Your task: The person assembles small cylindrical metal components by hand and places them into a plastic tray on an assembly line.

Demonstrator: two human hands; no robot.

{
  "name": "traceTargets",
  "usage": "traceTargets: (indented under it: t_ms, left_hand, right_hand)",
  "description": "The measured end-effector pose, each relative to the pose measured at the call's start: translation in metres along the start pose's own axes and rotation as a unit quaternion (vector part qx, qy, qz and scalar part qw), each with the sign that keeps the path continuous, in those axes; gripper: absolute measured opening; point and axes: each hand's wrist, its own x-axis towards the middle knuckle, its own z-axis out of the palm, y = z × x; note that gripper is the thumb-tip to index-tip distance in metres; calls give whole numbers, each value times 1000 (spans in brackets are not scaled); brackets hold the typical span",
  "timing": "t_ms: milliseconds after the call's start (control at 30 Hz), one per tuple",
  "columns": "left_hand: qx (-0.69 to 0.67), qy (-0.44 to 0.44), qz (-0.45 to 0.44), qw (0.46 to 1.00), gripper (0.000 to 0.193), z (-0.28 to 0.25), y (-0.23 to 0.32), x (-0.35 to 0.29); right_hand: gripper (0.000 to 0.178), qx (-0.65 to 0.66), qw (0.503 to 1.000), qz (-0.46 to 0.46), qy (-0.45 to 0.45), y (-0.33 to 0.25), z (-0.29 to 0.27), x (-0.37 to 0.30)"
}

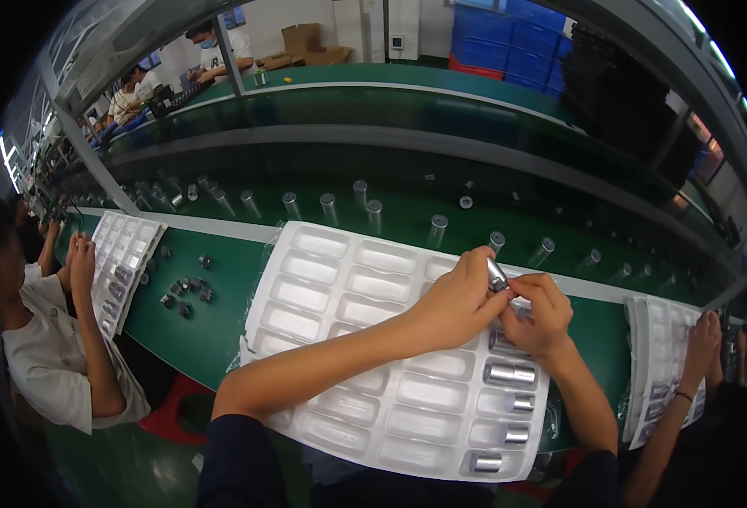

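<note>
A small silver metal cylinder is held up over the far right part of a white plastic tray. My left hand grips it with closed fingers. My right hand meets it from the right, thumb and fingertips pinched at its lower end; anything small between those fingertips is hidden. Below my hands, the tray's right column holds several silver cylinders lying on their sides, one to a pocket. The other pockets I can see hold nothing, though my left forearm covers some of them.
Several silver cylinders stand upright along the green line beyond the tray. Small black parts lie loose on the green table to the left. Co-workers sit close on both sides with trays. A metal frame rises at the left.
</note>
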Motion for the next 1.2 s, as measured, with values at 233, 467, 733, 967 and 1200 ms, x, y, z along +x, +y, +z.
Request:
traceTargets:
  t_ms: [233, 467, 733, 967, 1200]
  left_hand:
    - [-46, -49, -47, 997, 52, -8, -9, 4]
    - [-87, -63, -58, 992, 40, -14, -19, 12]
    - [-382, 38, -150, 911, 38, -83, -36, 50]
    - [27, 80, -225, 971, 38, -109, -91, 81]
    - [240, 49, -218, 945, 43, -113, -140, 103]
  right_hand:
    - [28, 12, 999, -34, -37, 3, 0, 1]
    - [35, 19, 998, -38, -57, 3, 0, 4]
    - [34, -10, 994, 77, -73, 9, -32, 28]
    - [41, 34, 843, 250, -475, 14, -54, 34]
    - [38, 99, 843, 263, -458, 20, -53, 32]
